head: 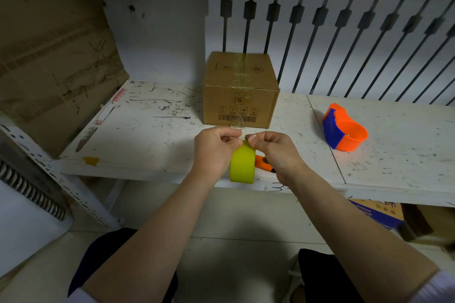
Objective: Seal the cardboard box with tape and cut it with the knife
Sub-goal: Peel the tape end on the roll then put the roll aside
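A closed brown cardboard box [240, 91] stands on the white table [152, 135], with clear tape running over its top seam and down its front face. Just in front of it both hands hold a yellow-green tape roll [242, 164] on edge. My left hand [214, 149] grips the roll's left side. My right hand [272, 149] pinches the top of the roll with thumb and fingertips. An orange knife [263, 162] lies on the table under my right wrist, mostly hidden.
An orange and blue tape dispenser [344, 130] sits on the table to the right. A flattened cardboard sheet [54, 56] leans at the left. Black railing bars [344, 32] stand behind the table. A printed carton [379, 214] is stored under the table.
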The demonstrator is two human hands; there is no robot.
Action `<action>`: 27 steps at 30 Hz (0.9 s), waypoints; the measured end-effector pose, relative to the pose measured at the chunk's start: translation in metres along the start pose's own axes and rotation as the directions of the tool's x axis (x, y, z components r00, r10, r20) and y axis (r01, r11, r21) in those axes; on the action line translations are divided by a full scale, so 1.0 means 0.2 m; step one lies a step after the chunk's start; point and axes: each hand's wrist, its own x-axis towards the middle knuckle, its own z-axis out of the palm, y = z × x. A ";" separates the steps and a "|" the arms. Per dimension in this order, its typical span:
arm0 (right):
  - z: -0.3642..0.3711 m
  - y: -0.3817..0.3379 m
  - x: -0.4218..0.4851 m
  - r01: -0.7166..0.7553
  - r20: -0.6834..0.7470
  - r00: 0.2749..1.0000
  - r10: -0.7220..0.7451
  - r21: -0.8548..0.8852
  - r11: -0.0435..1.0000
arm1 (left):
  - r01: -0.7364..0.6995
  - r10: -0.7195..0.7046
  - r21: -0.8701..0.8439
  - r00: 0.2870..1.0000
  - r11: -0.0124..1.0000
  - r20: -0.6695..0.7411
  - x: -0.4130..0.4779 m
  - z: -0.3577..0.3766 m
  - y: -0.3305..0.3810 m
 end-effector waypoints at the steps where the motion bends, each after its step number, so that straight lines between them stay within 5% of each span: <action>1: 0.00 0.00 0.00 -0.006 0.004 1.000 0.006 -0.008 1.000 | 0.003 -0.003 0.005 1.000 1.000 -0.002 0.00 0.00 0.00; 20: -0.02 0.03 0.05 -0.052 0.022 0.998 0.051 0.074 0.996 | -0.187 0.206 0.272 0.978 0.944 -0.042 0.00 0.04 -0.03; 27: -0.04 0.03 0.06 0.148 0.008 0.989 -0.148 -0.053 0.987 | -0.213 0.234 0.351 0.972 0.912 -0.016 0.01 0.04 -0.01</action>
